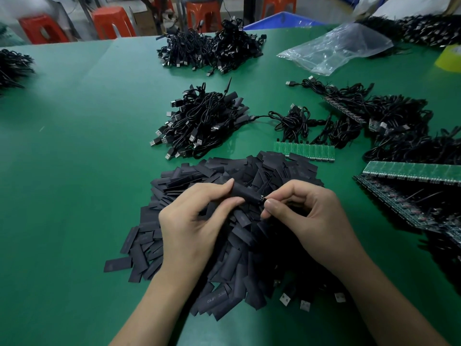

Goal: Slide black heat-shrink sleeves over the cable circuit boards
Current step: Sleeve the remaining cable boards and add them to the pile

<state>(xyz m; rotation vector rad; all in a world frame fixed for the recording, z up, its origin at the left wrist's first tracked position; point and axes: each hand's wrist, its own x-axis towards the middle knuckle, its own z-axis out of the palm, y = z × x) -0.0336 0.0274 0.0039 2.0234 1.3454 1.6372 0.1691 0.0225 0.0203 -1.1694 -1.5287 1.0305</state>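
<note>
My left hand (pixel 197 221) pinches a matte black sleeve (pixel 245 194) between thumb and forefinger, and my right hand (pixel 306 216) pinches its right end. Both are over a heap of flat sleeves (pixel 224 260) on the green tabletop (pixel 87 171). Beyond lie a tangled cable bundle (pixel 199 123) and a strip of green boards (pixel 304 151).

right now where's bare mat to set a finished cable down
Widest bare mat lies left of the sleeve pile and middle cable bundle; a narrower band runs between that bundle and the far cable heap. The right is crowded with board strips and loose cables.
</note>
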